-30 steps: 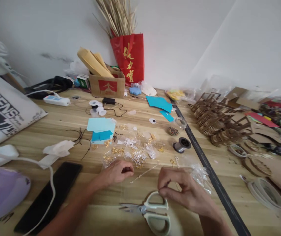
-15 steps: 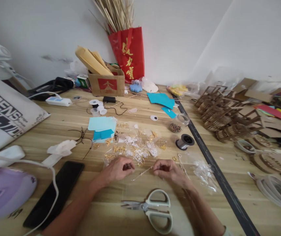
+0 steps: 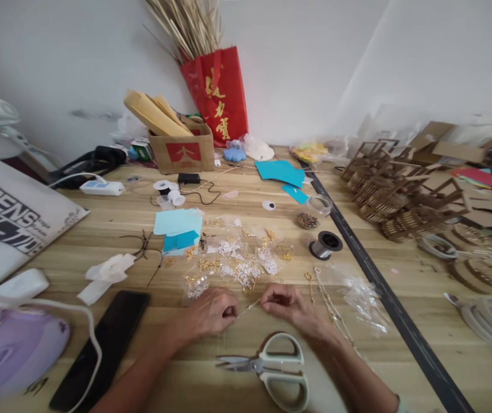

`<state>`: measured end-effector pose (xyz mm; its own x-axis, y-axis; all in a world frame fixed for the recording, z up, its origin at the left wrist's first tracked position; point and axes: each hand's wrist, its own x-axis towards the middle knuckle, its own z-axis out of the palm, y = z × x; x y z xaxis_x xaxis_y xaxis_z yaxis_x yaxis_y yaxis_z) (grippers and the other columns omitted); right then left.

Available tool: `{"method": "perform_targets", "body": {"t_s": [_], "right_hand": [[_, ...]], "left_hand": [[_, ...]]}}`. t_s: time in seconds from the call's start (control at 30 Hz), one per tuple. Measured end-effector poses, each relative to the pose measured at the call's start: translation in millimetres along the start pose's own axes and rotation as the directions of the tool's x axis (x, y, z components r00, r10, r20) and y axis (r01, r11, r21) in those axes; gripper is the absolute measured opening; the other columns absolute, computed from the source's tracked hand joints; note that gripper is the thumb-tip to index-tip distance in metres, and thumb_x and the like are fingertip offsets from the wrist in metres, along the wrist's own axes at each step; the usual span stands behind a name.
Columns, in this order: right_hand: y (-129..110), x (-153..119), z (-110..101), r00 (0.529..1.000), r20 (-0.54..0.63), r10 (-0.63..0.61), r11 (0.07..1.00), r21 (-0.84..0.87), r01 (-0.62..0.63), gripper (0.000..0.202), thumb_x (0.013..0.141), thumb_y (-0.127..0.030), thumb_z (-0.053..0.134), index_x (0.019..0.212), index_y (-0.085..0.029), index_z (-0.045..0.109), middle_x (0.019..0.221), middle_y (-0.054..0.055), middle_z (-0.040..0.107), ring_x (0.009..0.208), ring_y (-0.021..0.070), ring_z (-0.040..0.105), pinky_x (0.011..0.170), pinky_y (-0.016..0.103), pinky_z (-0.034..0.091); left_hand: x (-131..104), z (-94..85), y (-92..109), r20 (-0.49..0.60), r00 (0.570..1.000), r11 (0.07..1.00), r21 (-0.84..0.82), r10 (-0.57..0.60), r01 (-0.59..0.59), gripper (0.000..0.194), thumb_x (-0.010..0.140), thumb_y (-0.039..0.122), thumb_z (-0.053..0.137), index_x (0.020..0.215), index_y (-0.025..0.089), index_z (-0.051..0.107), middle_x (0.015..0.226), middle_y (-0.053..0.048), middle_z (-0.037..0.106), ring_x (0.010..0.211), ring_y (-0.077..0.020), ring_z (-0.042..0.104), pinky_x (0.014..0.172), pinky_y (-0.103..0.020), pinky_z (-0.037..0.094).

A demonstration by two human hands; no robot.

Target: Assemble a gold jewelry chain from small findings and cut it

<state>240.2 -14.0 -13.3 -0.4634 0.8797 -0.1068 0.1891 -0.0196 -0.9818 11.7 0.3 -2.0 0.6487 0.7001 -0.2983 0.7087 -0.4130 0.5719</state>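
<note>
A thin beaded chain stretches between my two hands, just above the wooden table. My left hand has its fingers curled in a pinch at the chain's left end. The other end is pinched between thumb and fingertips of my right hand. White-handled scissors lie below the hands, blades pointing left. Beyond my fingers are several small clear bags with gold and silver beads. Beside my right wrist lie a longer chain and a short gold chain.
A wire spool and a jar of small beads stand at back right. Blue paper pieces, a black phone and a purple device with a white cable are left. Brown lattice baskets crowd the right.
My left hand has moved down to the chain's left end, which hung loose before, and now closes on it. The view has shifted slightly, and more of the chains by my right wrist shows.
</note>
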Motion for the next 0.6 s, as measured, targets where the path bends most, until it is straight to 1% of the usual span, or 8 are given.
{"method": "perform_targets", "body": {"t_s": [0.13, 0.3, 0.4, 0.5, 0.6], "right_hand": [[-1.9, -1.3, 5.7, 0.998, -0.010, -0.060, 0.987, -0.147, 0.058, 0.019, 0.084, -0.031, 0.062, 0.076, -0.014, 0.067, 0.073, 0.003, 0.062, 0.067, 0.0138, 0.054, 0.057, 0.023, 0.038], [-4.2, -2.7, 6.7, 0.993, -0.036, -0.111, 0.953, -0.286, 0.096, 0.012, 0.085, -0.020, 0.059, 0.078, -0.015, 0.067, 0.075, 0.003, 0.062, 0.068, 0.0141, 0.055, 0.059, 0.023, 0.039], [-2.6, -2.5, 8.2, 0.990, -0.034, -0.136, 0.934, -0.339, 0.117, 0.011, 0.086, -0.018, 0.057, 0.079, -0.015, 0.065, 0.075, 0.002, 0.061, 0.068, 0.0142, 0.054, 0.058, 0.023, 0.039], [1.6, -1.5, 11.7, 0.981, -0.019, -0.194, 0.909, -0.379, 0.173, 0.012, 0.087, -0.017, 0.055, 0.077, -0.015, 0.061, 0.073, 0.002, 0.058, 0.068, 0.0142, 0.053, 0.058, 0.023, 0.039], [4.9, -1.1, 16.2, 0.964, -0.007, -0.265, 0.880, -0.410, 0.239, 0.013, 0.088, -0.017, 0.052, 0.077, -0.016, 0.059, 0.072, 0.001, 0.056, 0.067, 0.0140, 0.052, 0.058, 0.023, 0.039]], "left_hand": [[0.4, 2.5, -4.1, 0.001, 1.000, 1.000, 0.006, 0.024, -0.024, 0.016, 0.074, 0.015, 0.051, 0.073, 0.018, 0.067, 0.077, -0.003, 0.068, 0.076, -0.0190, 0.060, 0.069, -0.026, 0.040], [-0.2, 2.8, -6.3, -0.004, 0.999, 0.999, 0.024, 0.040, -0.040, 0.015, 0.073, 0.014, 0.052, 0.072, 0.018, 0.066, 0.078, -0.004, 0.068, 0.075, -0.0190, 0.060, 0.068, -0.025, 0.039], [-1.7, 0.1, -5.4, 0.012, 0.999, 0.999, 0.028, 0.032, -0.032, 0.015, 0.072, 0.014, 0.053, 0.073, 0.018, 0.067, 0.078, -0.004, 0.068, 0.076, -0.0196, 0.061, 0.068, -0.026, 0.040], [-3.3, -3.0, -6.2, 0.021, 0.999, 1.000, 0.005, 0.029, -0.029, 0.015, 0.073, 0.015, 0.054, 0.074, 0.018, 0.069, 0.078, -0.004, 0.069, 0.076, -0.0198, 0.061, 0.069, -0.026, 0.041], [-4.0, -5.0, -9.0, -0.038, 0.999, 1.000, -0.031, 0.004, -0.006, 0.018, 0.078, 0.018, 0.052, 0.076, 0.018, 0.070, 0.078, -0.004, 0.070, 0.076, -0.0197, 0.061, 0.070, -0.027, 0.041]]}}
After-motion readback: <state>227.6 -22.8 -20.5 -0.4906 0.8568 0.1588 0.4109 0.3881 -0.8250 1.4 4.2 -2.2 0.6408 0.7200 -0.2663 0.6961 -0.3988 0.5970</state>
